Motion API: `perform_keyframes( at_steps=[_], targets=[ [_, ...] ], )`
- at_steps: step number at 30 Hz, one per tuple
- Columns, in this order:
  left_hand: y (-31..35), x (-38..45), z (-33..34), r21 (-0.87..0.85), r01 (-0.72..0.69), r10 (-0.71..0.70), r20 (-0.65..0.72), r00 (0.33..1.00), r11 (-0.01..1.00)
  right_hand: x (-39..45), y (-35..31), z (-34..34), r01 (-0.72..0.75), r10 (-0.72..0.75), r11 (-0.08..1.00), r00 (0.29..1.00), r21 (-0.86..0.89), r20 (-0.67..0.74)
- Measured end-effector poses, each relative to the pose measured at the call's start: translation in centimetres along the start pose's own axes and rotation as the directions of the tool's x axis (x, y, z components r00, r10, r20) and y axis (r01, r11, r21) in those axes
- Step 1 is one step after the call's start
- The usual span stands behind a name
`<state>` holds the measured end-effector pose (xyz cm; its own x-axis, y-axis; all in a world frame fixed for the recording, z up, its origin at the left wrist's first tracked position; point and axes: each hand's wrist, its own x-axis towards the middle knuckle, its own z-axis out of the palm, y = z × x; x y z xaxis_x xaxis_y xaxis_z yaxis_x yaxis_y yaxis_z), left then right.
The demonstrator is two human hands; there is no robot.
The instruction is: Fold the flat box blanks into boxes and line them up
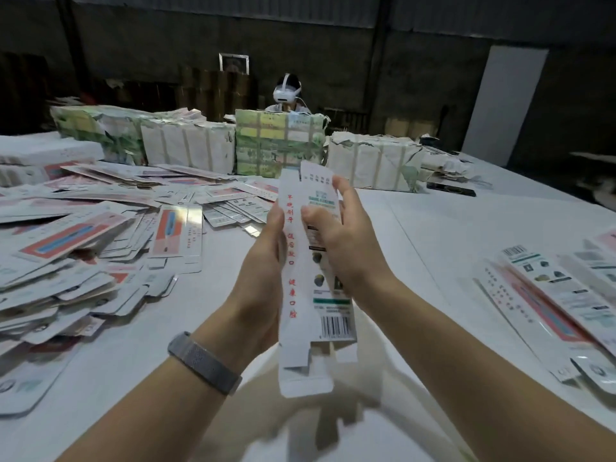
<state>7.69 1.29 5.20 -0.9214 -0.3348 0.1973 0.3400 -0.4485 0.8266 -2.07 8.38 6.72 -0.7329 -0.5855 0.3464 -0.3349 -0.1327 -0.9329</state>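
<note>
Head view, looking forward and down over a white-covered table (433, 248). Box blank (301, 278) held upright in the air above the table's near edge, roughly midway along it, long and narrow, red characters down the left panel, a barcode low on the right panel, end flaps hanging loose at the bottom. Left hand (266, 258) wrapped around the blank's left edge, fingers behind, thumb at the front. Right hand (336, 235) gripping the right side higher up, thumb pressed on the front panel, fingers curled over the far edge. Grey band (205, 361) on the left wrist. Blank apparently being squeezed open into a tube, not yet squared; judged an early point in folding this one. To do it well: press the two long edges gently toward each other so the creases pop evenly, avoid crushing the panels, then tuck the bottom flaps. Loose heap of flat blanks (76, 235) spread across the table's left side. Folded boxes (560, 288) lying side by side near the right edge, likely the row to join. Wrapped bundles (280, 141) stacked along the far edge, with another person (288, 95) in a headset seated behind them.
</note>
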Motion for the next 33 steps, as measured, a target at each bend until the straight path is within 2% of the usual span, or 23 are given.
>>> perform_keyframes(
  at_steps=[4, 7, 8, 10, 11, 14, 17, 23, 26, 30, 33],
  targets=[
    [-0.8, -0.5, -0.2, -0.035, 0.022, -0.021, 0.006, 1.0, 0.999, -0.2, 0.4, 0.4, 0.033, -0.031, 0.977, 0.999, -0.21, 0.013],
    [-1.1, 0.0, 0.4, 0.131, 0.017, -0.024, 0.049, 0.999, 0.991, -0.1, -0.1, 0.0, 0.007, 0.009, 0.963, 0.998, -0.269, 0.057],
    [-1.3, -0.4, -0.1, 0.23, -0.09, 0.064, 0.119, 0.991, 0.969, 0.0, -0.2, -0.3, -0.02, 0.043, 0.97, 0.995, -0.243, 0.089],
    [-1.3, -0.3, -0.6, 0.305, -0.268, 0.215, 0.197, 0.957, 0.914, -0.1, -0.6, -1.2, -0.087, 0.109, 0.987, 0.98, -0.134, 0.168],
    [-1.5, 0.1, -0.2, 0.321, -0.279, 0.214, 0.223, 0.951, 0.905, -0.2, -0.8, -1.7, -0.11, 0.122, 0.991, 0.976, -0.073, 0.18],
    [-1.9, 1.2, 2.0, 0.336, -0.095, 0.068, 0.093, 0.993, 0.937, -0.2, -1.4, -2.8, -0.103, 0.103, 0.995, 0.991, 0.002, 0.08],
    [-2.0, 1.9, 2.9, 0.31, -0.15, 0.123, 0.103, 0.987, 0.939, -0.3, -1.6, -4.1, -0.081, 0.08, 0.992, 0.997, 0.1, 0.014],
    [-2.7, 2.1, 2.3, 0.335, -0.095, 0.064, 0.104, 0.993, 0.937, -2.0, -0.5, -6.4, -0.052, 0.032, 0.983, 0.993, 0.176, 0.114],
    [-3.3, 1.7, 1.9, 0.323, -0.126, 0.101, 0.093, 0.991, 0.938, -2.5, 0.2, -6.3, -0.063, 0.043, 0.982, 0.992, 0.18, 0.118],
    [-3.4, 1.3, 1.8, 0.301, -0.169, 0.169, 0.025, 0.985, 0.939, -2.5, 0.7, -5.6, -0.032, 0.019, 0.981, 0.997, 0.193, 0.071],
    [-3.6, 1.4, 1.5, 0.273, -0.161, 0.168, -0.003, 0.986, 0.948, -2.6, 1.1, -5.3, -0.024, 0.021, 0.973, 1.0, 0.228, 0.013]
  ],
)
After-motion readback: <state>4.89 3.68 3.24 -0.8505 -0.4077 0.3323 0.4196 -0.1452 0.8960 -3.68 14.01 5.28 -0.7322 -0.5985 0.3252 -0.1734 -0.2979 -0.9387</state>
